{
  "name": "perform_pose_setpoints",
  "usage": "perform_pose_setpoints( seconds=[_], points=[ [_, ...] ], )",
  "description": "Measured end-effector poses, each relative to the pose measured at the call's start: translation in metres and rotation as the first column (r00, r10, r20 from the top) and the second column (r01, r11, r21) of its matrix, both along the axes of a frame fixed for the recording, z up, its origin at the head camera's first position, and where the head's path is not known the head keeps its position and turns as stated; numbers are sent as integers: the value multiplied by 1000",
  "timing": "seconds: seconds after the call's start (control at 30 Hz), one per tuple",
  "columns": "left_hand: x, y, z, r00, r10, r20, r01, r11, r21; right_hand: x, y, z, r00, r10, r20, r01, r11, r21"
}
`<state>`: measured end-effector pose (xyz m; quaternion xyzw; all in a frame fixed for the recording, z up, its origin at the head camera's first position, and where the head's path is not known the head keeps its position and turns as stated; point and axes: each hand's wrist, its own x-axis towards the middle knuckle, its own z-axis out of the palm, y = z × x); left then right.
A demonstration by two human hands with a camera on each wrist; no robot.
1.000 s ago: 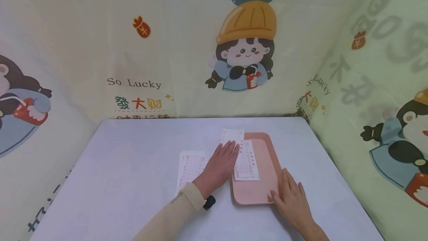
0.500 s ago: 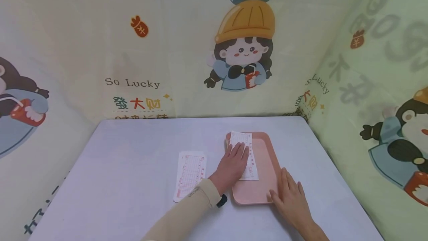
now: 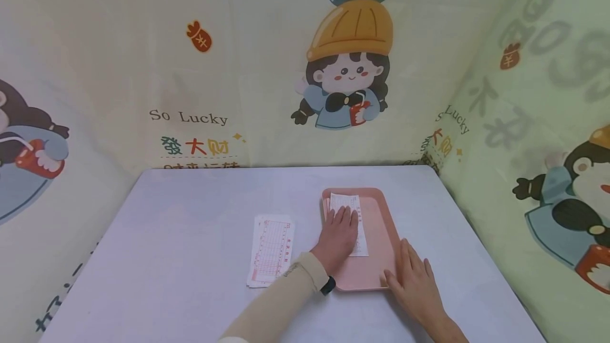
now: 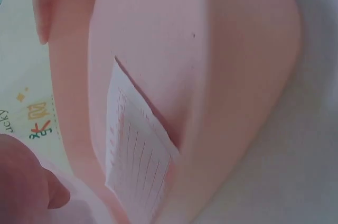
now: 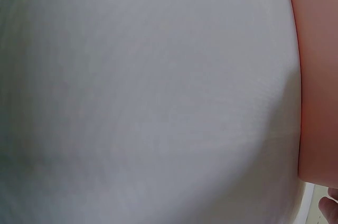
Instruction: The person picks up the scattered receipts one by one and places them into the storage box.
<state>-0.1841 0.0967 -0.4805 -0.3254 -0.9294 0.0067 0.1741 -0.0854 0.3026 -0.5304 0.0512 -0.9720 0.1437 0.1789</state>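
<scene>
A printed white paper slip (image 3: 345,200) lies in the pink tray (image 3: 376,271), on top of other paper whose edges show at its left. My left hand (image 3: 337,236) rests on the slip with fingers stretched out, covering its lower left part. In the left wrist view, one end of the printed slip (image 4: 140,145) shows inside the tray (image 4: 150,18), and part of my left hand (image 4: 21,176) enters at lower left. My right hand (image 3: 418,285) touches the tray's near right corner, its fingers extended along the side and the thumb at the rim.
A stack of similar printed slips (image 3: 270,250) lies on the white table (image 3: 190,237) left of the tray. Patterned cloth (image 3: 267,68) hangs behind the table and along both sides. In the right wrist view the tabletop (image 5: 158,86) fills most of the picture.
My left hand has moved right, then slightly nearer, bringing the upper slip from across the tray's left rim into the tray over the other paper. My right hand has stayed at the corner.
</scene>
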Motion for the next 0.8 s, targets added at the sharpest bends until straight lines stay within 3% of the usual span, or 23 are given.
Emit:
perform_pose_setpoints(
  seconds=[0.1, 0.37, 0.57, 0.8],
  points=[
    [0, 4, -3, 1000, 26, -16, -25, 1000, 15, 0, 0, 1, 1000, 1, -7, -1, 1000, -1],
    [5, 9, -1, 989, 66, 136, -67, 998, 3, 1, -1, 3, 1000, -5, 24, 6, 1000, -6],
    [8, 11, -1, 984, 90, 152, -93, 996, 9, 1, -2, 4, 999, -9, 32, 9, 1000, -2],
    [8, 13, -2, 964, 113, 242, -111, 994, -21, 1, -2, 3, 999, -15, 37, 14, 1000, 11]
  ],
)
